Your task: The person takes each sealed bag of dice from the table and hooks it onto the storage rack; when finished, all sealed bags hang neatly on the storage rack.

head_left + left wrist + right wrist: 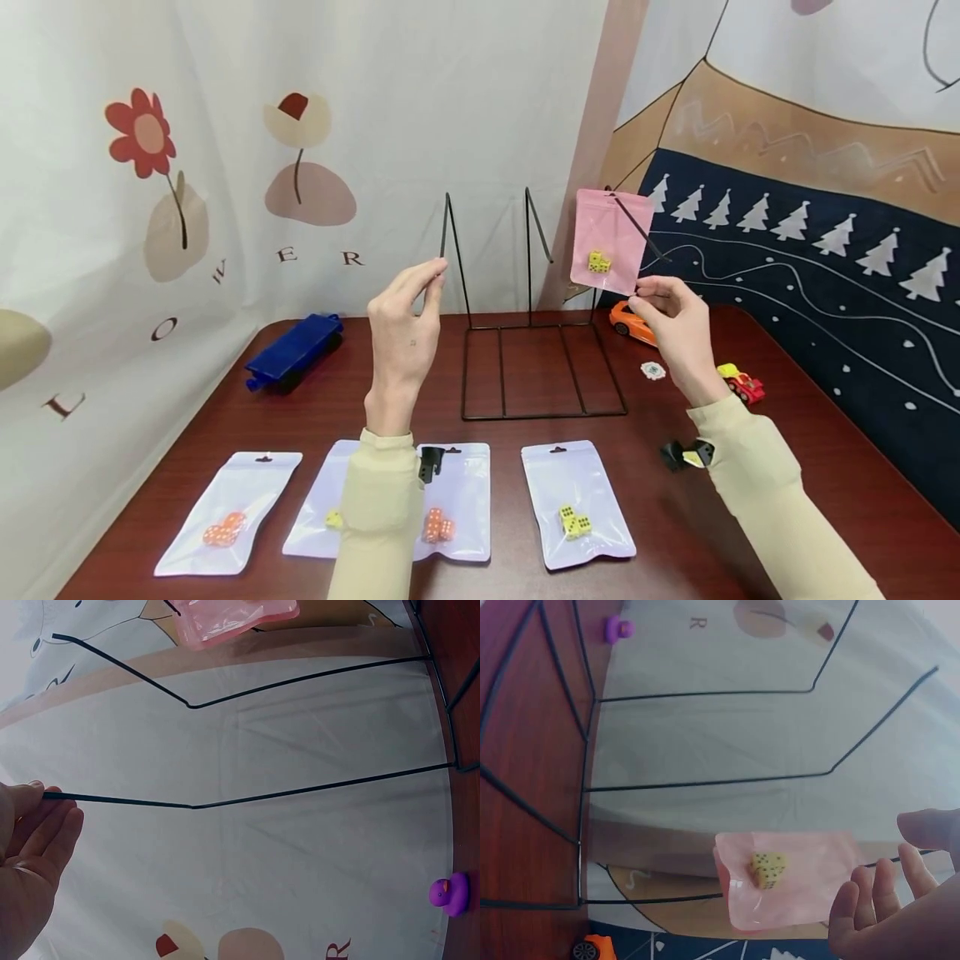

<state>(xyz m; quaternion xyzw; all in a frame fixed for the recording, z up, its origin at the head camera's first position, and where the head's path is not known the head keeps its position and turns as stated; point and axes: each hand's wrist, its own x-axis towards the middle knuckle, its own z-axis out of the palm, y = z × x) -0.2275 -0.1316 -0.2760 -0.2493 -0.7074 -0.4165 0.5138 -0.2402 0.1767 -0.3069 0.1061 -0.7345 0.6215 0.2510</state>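
A black wire rack (501, 371) with three upright prongs stands on the table. My left hand (405, 321) is raised at its left prong; in the left wrist view, thumb and fingers (64, 825) pinch the prong's tip. From the right prong hangs a pink zip bag (611, 225) with yellow dice (767, 868) showing inside. My right hand (675, 317) is just below the bag's lower right corner in the head view. In the right wrist view its thumb (926, 827) and fingers stand apart beside the prong's end, gripping nothing. The middle prong (705, 781) carries no bag.
Several white bags lie along the front, including one with orange dice (225, 529) and one with yellow dice (573, 522). A blue toy trailer (296, 350) sits left; an orange toy car (632, 323) and red toy vehicle (742, 385) sit right. A purple duck (452, 895) is near the rack.
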